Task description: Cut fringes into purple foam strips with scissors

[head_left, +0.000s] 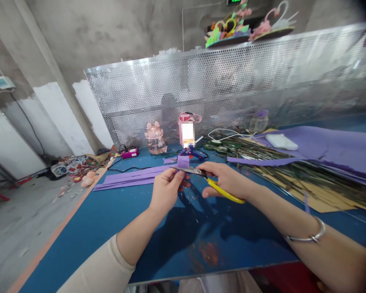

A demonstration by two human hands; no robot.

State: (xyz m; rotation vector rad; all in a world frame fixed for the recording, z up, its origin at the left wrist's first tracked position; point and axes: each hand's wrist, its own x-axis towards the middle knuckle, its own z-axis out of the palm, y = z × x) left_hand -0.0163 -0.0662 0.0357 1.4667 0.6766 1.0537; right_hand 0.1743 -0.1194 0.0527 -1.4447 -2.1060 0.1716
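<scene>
Between the thumb and fingers of my left hand [167, 189] is a small purple strip [183, 161], its upper part standing above the fingertips. My right hand [225, 179] grips yellow-handled scissors [224, 192]. The scissor blades point left and lie across the strip, just above my left thumb; whether they cut into it I cannot tell. Behind my left hand, long purple strips [125, 178] lie on the blue table [110, 228]. A blue glue gun [197, 154] rests just beyond the blades.
A pink bottle [155, 139] and a pink pouch-like item [183, 122] stand before a perforated metal panel [140, 93]. A magenta power box [130, 153] sits left. At right are dark stems [253, 160], purple sheets [329, 142] and a white power bank [281, 141].
</scene>
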